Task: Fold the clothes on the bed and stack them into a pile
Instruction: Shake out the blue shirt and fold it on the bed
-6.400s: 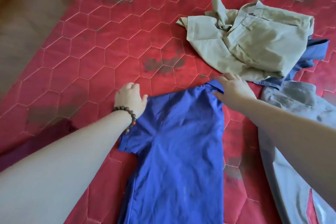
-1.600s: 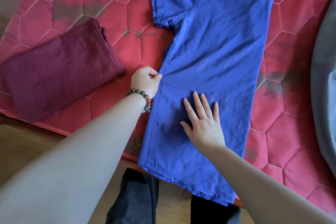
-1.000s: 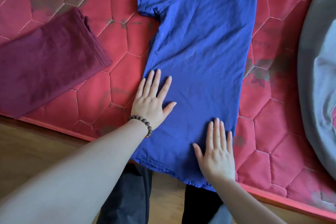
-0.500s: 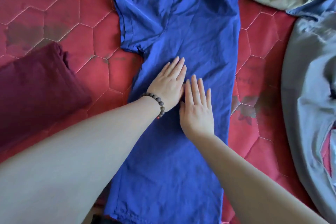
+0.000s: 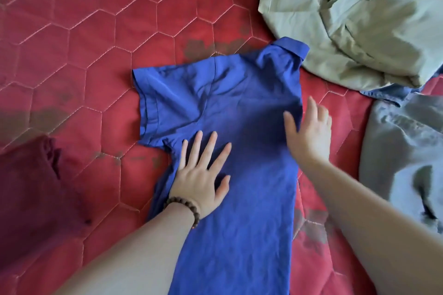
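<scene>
A red quilted bed (image 5: 79, 60) with hexagon stitching and dark blotches fills the view. On it, in the middle, lies the blue shirt (image 5: 239, 151), folded lengthwise into a long strip, collar toward the far side and one short sleeve sticking out to the left; its hem runs off the bottom edge. At the far right a crumpled khaki garment (image 5: 354, 21) lies in a heap, its near edge touching the shirt's collar and covering part of a pale blue cloth (image 5: 388, 90). Below that, at the right edge, a grey garment (image 5: 407, 151) lies rumpled, apart from the shirt. At the left edge sits a maroon garment (image 5: 31, 194), near the shirt but not touching it. The left hand (image 5: 201, 175), with a bead bracelet (image 5: 185, 206) on the wrist, presses flat on the shirt below the sleeve, fingers straight and spread. The right hand (image 5: 309, 129) is blurred at the shirt's right edge, fingers straight and close together; I cannot tell whether it touches the cloth.
</scene>
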A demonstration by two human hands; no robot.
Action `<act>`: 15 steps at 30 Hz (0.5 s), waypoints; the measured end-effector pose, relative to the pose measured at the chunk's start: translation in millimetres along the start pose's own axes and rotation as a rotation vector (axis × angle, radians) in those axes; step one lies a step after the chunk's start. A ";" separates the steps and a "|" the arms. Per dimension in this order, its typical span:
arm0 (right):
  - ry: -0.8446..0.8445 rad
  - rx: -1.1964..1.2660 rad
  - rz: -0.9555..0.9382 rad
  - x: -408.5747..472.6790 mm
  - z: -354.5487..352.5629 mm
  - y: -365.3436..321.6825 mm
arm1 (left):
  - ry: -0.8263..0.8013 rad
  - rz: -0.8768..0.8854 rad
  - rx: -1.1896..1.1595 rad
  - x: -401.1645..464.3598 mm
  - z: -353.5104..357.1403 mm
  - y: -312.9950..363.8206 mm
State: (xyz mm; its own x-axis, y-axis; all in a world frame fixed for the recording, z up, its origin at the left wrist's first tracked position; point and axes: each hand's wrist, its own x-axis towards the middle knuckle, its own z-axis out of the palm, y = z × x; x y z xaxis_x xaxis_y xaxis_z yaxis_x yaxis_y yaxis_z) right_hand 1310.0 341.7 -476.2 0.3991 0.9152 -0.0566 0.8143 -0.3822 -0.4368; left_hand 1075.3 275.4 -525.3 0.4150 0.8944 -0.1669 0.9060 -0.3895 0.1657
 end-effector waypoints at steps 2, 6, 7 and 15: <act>-0.064 0.126 0.201 63.0 -0.7 -17.1 | 0.003 0.001 -0.026 1.1 0.0 -0.7; -0.179 0.285 0.444 151.1 8.8 -43.5 | 0.031 0.002 -0.048 2.9 2.6 -2.1; -0.215 0.296 0.471 162.6 11.4 -46.5 | 0.038 0.001 -0.048 3.1 3.5 -2.2; -0.334 0.537 0.327 186.9 2.3 -35.3 | 0.046 0.007 -0.049 2.9 4.9 -3.0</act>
State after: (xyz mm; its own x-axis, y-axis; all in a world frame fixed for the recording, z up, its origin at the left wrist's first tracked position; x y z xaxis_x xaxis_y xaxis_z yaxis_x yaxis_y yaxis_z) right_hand 1354.8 526.5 -473.4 0.3671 0.7874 -0.4953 0.3205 -0.6069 -0.7273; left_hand 1074.1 278.1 -531.0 0.4159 0.9013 -0.1210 0.8975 -0.3854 0.2144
